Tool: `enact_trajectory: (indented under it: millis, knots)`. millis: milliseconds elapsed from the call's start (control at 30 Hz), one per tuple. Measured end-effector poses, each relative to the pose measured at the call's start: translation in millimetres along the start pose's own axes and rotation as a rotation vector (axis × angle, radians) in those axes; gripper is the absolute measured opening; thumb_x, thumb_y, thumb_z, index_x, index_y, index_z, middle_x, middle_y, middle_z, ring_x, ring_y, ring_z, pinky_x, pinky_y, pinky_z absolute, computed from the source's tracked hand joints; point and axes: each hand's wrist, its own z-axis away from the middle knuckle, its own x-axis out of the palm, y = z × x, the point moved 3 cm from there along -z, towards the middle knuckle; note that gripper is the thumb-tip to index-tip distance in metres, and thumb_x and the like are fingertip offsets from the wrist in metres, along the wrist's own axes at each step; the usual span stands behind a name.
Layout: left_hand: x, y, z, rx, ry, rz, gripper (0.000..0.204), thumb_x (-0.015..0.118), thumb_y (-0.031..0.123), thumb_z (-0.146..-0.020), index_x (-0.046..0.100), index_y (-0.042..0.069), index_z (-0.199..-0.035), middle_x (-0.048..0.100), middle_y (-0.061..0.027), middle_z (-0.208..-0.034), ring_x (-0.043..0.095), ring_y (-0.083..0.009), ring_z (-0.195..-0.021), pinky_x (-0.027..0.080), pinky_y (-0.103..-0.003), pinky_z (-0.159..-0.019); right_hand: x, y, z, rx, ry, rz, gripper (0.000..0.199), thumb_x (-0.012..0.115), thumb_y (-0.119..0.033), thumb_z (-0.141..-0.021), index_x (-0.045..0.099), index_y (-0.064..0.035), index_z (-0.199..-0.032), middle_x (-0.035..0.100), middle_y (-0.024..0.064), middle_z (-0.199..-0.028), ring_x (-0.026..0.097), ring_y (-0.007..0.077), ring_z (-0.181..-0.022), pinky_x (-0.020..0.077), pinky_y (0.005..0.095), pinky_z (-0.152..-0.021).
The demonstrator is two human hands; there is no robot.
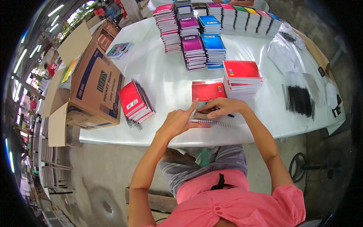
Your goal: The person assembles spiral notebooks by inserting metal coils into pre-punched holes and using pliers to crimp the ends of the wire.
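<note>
Right in front of me at the table's near edge, a small notebook [204,125] has a black wire spiral [223,123] along its edge, with the loose end sticking out to the right. My left hand [177,122] grips its left side, thumb low and index finger stretched upward. Over the notebook, my right hand [223,106] is bent with its fingers closed around a slim dark tool [230,115]; its kind is unclear, as the fingers cover most of it. Just beyond lies a red-covered notebook [208,90], touching a taller stack of red notebooks [242,72].
Spiral-bound red notebooks [132,100] are piled at left beside an open cardboard box [94,87]. Purple notebooks [192,43] and blue notebooks [213,42] stand stacked farther back. At right lie loose black spirals [298,101] and a clear plastic bag [283,56].
</note>
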Motion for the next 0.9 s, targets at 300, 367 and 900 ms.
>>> enact_trajectory:
  millis: [300, 367, 900]
  knots:
    - [9.6, -9.9, -0.9, -0.002, 0.116, -0.002, 0.096, 0.070, 0.059, -0.076, 0.027, 0.019, -0.152, 0.068, -0.0181, -0.084, 0.066, -0.0408, -0.076, 0.050, -0.049, -0.068, -0.6, 1.7, -8.2, 0.002, -0.042, -0.001, 0.058, 0.066, -0.041, -0.087, 0.058, -0.0034, -0.131, 0.065, 0.0124, -0.120, 0.060, 0.0208, -0.107, 0.0464, 0.0329, -0.091]
    - [14.4, -14.1, 1.7, 0.019, 0.130, 0.030, 0.098, 0.069, 0.062, -0.075, 0.029, 0.015, -0.151, 0.066, -0.0181, -0.071, 0.065, -0.0411, -0.071, 0.050, -0.049, -0.066, 0.2, 2.4, -0.8, -0.136, -0.018, -0.285, 0.063, 0.066, -0.046, -0.086, 0.059, -0.0024, -0.131, 0.065, 0.0114, -0.118, 0.060, 0.0199, -0.108, 0.0456, 0.0326, -0.092]
    - [31.1, -40.4, 10.1, -0.008, 0.375, 0.639, 0.100, 0.087, 0.021, -0.067, 0.032, 0.022, -0.151, 0.064, -0.0159, -0.125, 0.066, -0.0311, -0.109, 0.055, -0.038, -0.088, 8.0, -10.2, -22.5, -0.039, -0.049, 0.030, 0.059, 0.062, -0.045, -0.090, 0.059, -0.0010, -0.131, 0.063, 0.0125, -0.124, 0.058, 0.0202, -0.113, 0.0441, 0.0333, -0.098]
